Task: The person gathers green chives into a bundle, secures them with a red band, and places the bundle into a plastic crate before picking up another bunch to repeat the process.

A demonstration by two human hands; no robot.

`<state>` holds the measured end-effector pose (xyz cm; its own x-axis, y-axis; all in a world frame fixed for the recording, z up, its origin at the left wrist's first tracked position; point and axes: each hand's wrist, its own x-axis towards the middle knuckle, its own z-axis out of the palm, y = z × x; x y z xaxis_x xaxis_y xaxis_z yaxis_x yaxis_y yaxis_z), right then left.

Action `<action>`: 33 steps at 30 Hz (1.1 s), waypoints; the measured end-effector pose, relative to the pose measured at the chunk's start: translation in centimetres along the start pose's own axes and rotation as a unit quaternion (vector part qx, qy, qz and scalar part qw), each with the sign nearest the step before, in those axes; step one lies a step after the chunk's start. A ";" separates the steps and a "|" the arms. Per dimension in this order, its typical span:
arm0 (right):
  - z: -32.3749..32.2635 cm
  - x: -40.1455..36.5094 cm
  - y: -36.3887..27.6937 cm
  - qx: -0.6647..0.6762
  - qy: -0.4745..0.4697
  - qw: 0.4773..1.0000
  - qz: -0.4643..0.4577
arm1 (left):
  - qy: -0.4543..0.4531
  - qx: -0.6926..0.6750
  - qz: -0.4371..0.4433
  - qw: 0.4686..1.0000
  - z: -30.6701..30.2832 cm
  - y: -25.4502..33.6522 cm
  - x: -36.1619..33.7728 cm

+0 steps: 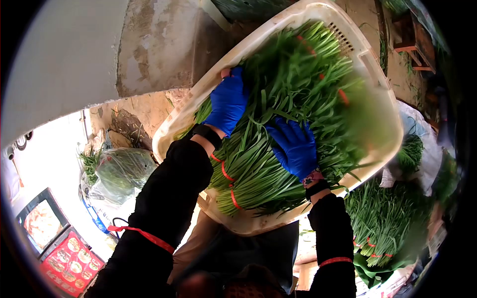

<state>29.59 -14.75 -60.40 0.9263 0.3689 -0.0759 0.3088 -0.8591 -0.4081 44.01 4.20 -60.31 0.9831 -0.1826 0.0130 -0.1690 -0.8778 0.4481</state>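
A large white plastic basket (375, 59) holds bundles of long green leafy stalks that look like Chinese chives (258, 174), bound with red ties. My left hand (226, 107), in a blue glove with a bare fingertip showing, reaches along the basket's left inner side. It touches the leaves there, its fingers stretched forward and partly hidden. Over the middle of the chives lies my right hand (295, 146), also blue-gloved, palm down with the fingers spread. Red ties (234, 196) circle the stalks at the near end. Leaves at the basket's right side are blurred.
More tied chives (382, 223) lie outside the basket at the lower right, near a white sack (422, 129). A clear plastic bag (124, 171) of greens sits at the left. A wooden stool (417, 44) stands at the upper right. A pale wall surface (74, 59) borders the upper left.
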 end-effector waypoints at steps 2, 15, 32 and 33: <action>0.1 -0.1 0.1 0.004 0.006 1.000 -0.001 | -0.040 0.038 -0.035 0.998 0.2 0.6 0.3; -0.9 0.2 -0.6 0.020 0.025 0.999 0.001 | -0.112 -0.429 -0.287 0.849 -3.2 -2.6 0.2; -4.3 10.4 -2.3 0.217 0.203 0.955 0.009 | -0.115 -0.480 -0.072 0.866 -0.9 -2.5 -0.5; -3.8 10.6 -2.0 0.146 0.175 0.973 0.027 | -0.115 -0.481 -0.073 0.866 -1.1 -2.8 -0.2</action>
<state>39.58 -10.47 -56.96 0.9723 0.1383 0.1885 0.2295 -0.7181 -0.6570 44.34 7.22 -60.59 0.9300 -0.2818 -0.2358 0.2017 -0.1449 0.9687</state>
